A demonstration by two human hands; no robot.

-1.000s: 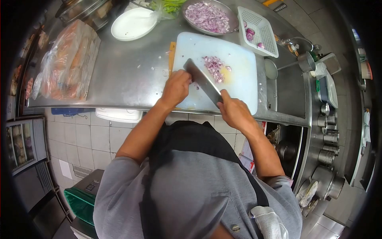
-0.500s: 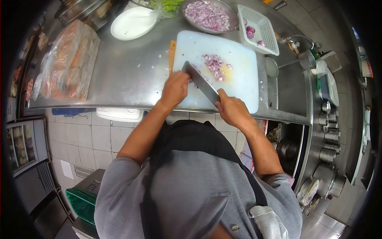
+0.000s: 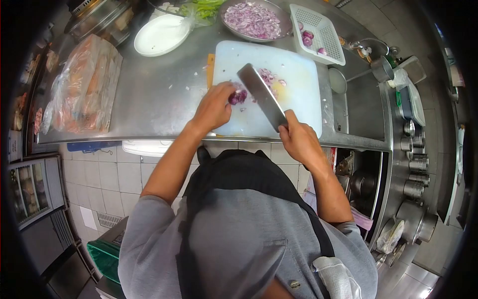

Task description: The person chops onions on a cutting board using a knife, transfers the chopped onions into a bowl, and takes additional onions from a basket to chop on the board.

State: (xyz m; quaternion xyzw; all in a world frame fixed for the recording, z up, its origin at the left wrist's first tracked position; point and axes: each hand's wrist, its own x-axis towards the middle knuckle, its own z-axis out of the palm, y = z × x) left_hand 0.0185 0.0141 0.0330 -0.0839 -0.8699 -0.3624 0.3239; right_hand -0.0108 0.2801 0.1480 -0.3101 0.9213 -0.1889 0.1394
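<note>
A wide-bladed cleaver [image 3: 263, 97] is in my right hand [image 3: 298, 138], its fingers closed round the handle. The blade slants up and left over the white cutting board [image 3: 296, 112]. My left hand [image 3: 213, 108] is at the board's left side, fingers curled against a cut piece of red onion [image 3: 238, 97]. Part of that piece is hidden by the fingers. Chopped red onion [image 3: 269, 77] lies behind the blade, partly covered by it. A few small bits are scattered on the board.
Beyond the board stand a bowl of chopped onion [image 3: 254, 21] and a white basket [image 3: 331, 46] with several red onions. A white plate [image 3: 162, 37] and a plastic bag of orange contents [image 3: 87, 87] are to the left. A sink [image 3: 366, 107] lies right.
The cleaver has moved right and slightly up, away from my left hand. My left hand has shifted a little left, and the onion piece by its fingers now shows.
</note>
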